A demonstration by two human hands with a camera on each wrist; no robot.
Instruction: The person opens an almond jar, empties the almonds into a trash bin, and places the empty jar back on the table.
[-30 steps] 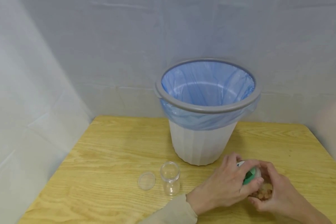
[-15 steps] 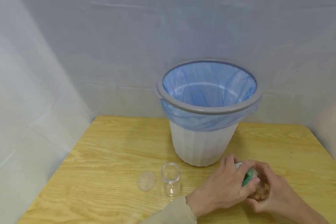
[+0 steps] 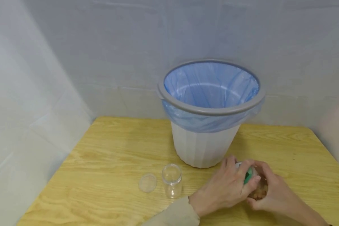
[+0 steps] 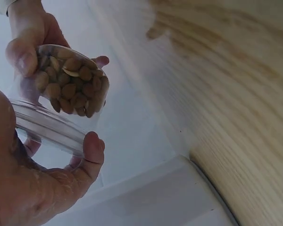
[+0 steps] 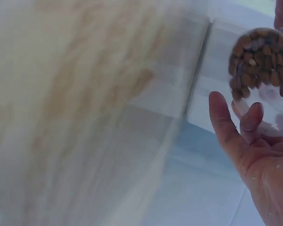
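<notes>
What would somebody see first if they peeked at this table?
Probably the big white bin with its blue bag, standing at the back of the wooden table. In front of it, the left hand and right hand grip a clear jar of nuts with a green lid. An empty little jar stands to the left.

soft even light, motion-blurred wrist views

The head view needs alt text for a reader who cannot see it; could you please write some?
Two hands meet over a small clear jar of nuts on a wooden table: the left hand grips its green-marked lid, the right hand holds the jar body. Behind stands a white bin with a blue liner; to the left stand an empty clear jar and its loose lid.
</notes>
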